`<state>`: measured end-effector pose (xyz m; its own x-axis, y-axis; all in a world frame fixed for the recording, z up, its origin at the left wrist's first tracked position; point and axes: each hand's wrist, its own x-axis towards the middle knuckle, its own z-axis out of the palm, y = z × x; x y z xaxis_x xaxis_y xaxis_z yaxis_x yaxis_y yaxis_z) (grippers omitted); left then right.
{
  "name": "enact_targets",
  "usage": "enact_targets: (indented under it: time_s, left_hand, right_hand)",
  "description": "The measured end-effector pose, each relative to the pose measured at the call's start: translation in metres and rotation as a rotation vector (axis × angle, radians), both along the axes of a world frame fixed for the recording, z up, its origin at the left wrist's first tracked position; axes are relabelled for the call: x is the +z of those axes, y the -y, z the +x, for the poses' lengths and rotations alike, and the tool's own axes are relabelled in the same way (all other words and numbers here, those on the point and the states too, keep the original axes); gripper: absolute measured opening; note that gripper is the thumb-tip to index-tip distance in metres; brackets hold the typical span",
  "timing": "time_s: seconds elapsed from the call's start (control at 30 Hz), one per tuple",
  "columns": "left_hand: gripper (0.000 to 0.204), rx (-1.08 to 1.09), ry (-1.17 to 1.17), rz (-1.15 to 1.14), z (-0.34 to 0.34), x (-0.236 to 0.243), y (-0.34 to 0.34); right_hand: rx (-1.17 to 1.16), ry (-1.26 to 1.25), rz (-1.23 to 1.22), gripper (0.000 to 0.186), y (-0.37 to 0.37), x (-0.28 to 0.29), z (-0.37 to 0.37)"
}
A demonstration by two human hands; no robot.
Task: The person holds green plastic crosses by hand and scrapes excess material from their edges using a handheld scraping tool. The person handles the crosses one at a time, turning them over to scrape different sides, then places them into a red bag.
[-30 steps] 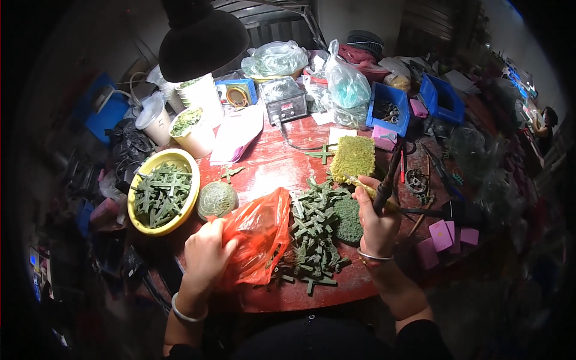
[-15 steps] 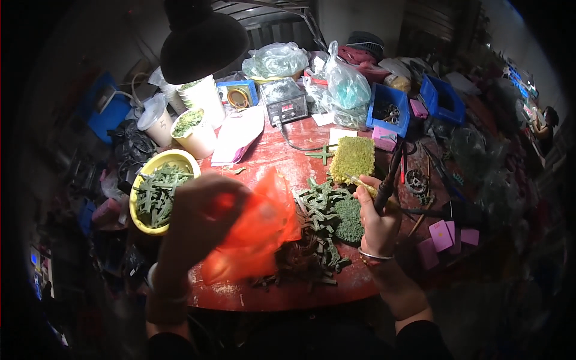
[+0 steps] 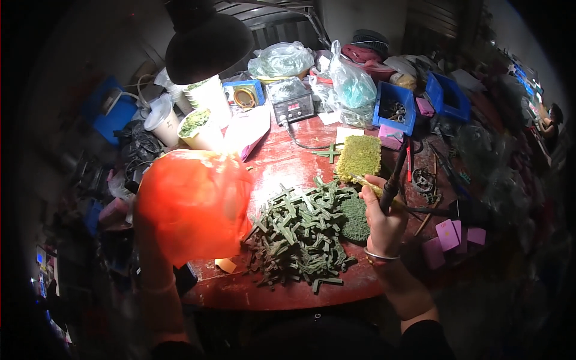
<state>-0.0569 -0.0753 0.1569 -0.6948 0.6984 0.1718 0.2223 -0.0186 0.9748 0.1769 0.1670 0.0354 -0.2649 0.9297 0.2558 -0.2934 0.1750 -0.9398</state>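
My left forearm (image 3: 161, 294) rises at the left. The hand itself is hidden behind a bright orange-red plastic bag (image 3: 195, 207), which hangs from it above the table. Beside the bag lies a loose heap of green strips and crosses (image 3: 303, 234). My right hand (image 3: 384, 225) is closed around a thin pen-shaped tool (image 3: 371, 185) with a yellowish handle, its pale tip pointing left. A dark rod (image 3: 393, 180) stands up by the thumb; whether I grip it too, I cannot tell. Near this hand are a round dark green pad (image 3: 355, 219) and a yellow grainy block (image 3: 359, 156).
A single green cross (image 3: 326, 153) lies left of the block. Behind stand a corded control box (image 3: 292, 101), white tubs (image 3: 198, 129) and blue bins (image 3: 393, 108). Pink cards (image 3: 447, 235) and hand tools are at the right. A black lamp (image 3: 207, 51) hangs overhead.
The bag has gone left and up, now covering the yellow bowl and my left hand. The green heap on the table is much larger. My right hand keeps its grip, nearly still.
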Motion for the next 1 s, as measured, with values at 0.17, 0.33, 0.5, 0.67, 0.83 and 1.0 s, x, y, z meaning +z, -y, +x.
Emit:
enact_targets:
  time_s: [0.17, 0.33, 0.5, 0.67, 0.83, 1.0]
  left_hand:
    - [0.018, 0.105, -0.004, 0.152, -0.015, 0.010, 0.017]
    - [0.021, 0.121, 0.025, 0.324, -0.016, -0.007, 0.002]
    - [0.024, 0.210, 0.011, 0.515, 0.008, -0.029, 0.000]
    - [0.028, 0.166, 0.044, 0.623, 0.032, -0.055, -0.023]
    - [0.032, 0.212, 0.043, 0.693, 0.029, -0.057, -0.013]
    - [0.036, 0.273, 0.053, 0.765, 0.023, -0.056, 0.004]
  right_hand:
    - [0.035, 0.016, -0.056, 0.023, 0.001, -0.002, 0.001]
    - [0.009, 0.008, -0.063, 0.019, -0.008, 0.010, 0.010]
    - [0.108, 0.008, -0.061, 0.020, -0.008, 0.029, 0.031]
    - [-0.222, 0.266, 0.229, 0.029, -0.057, 0.003, 0.090]
    - [-0.389, 0.765, 0.350, 0.047, -0.083, -0.051, 0.116]
    - [-0.503, 0.954, 0.662, 0.057, -0.081, -0.075, 0.109]
